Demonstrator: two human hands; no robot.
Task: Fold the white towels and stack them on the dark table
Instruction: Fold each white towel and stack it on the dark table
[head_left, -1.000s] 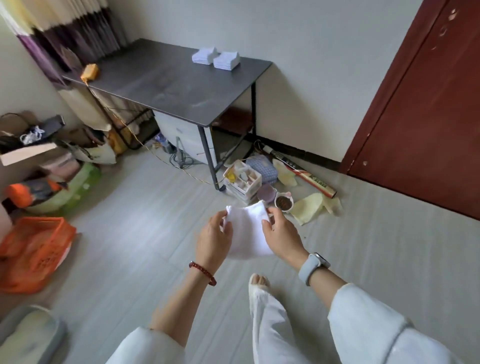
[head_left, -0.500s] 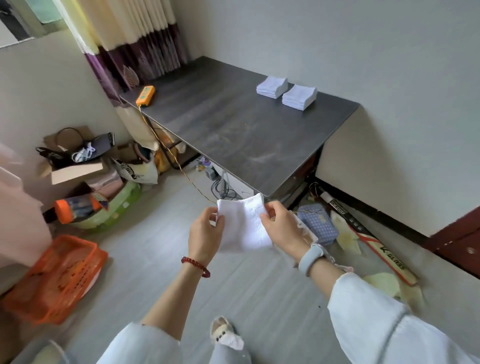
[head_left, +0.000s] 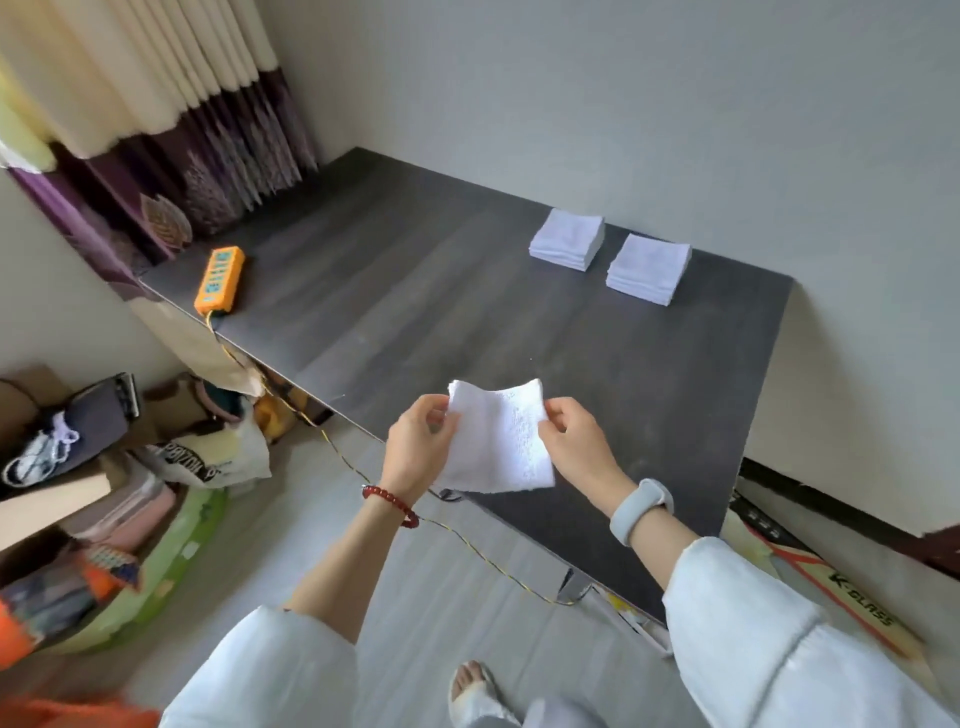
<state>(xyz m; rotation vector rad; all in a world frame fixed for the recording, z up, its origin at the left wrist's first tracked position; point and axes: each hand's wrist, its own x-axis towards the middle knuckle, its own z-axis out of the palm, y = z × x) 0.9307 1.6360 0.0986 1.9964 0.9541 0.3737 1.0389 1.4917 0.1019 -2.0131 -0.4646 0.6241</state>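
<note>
I hold a small white towel (head_left: 498, 439) in the air over the near edge of the dark table (head_left: 415, 312). My left hand (head_left: 418, 447) pinches its left side and my right hand (head_left: 576, 441) pinches its right side. The towel hangs between them, folded to a small square. Two stacks of folded white towels sit side by side at the table's far right: the left stack (head_left: 567, 239) and the right stack (head_left: 648, 268), near the wall.
An orange power strip (head_left: 219, 279) lies on the table's left corner, its yellow cord (head_left: 363, 478) trailing off the edge and across the floor. Bags and boxes (head_left: 104, 467) crowd the floor on the left. A curtain (head_left: 156, 104) hangs behind the table.
I have walked up to the table; it now fills the view, and the towel held in both hands is over its near edge instead of over the floor.
</note>
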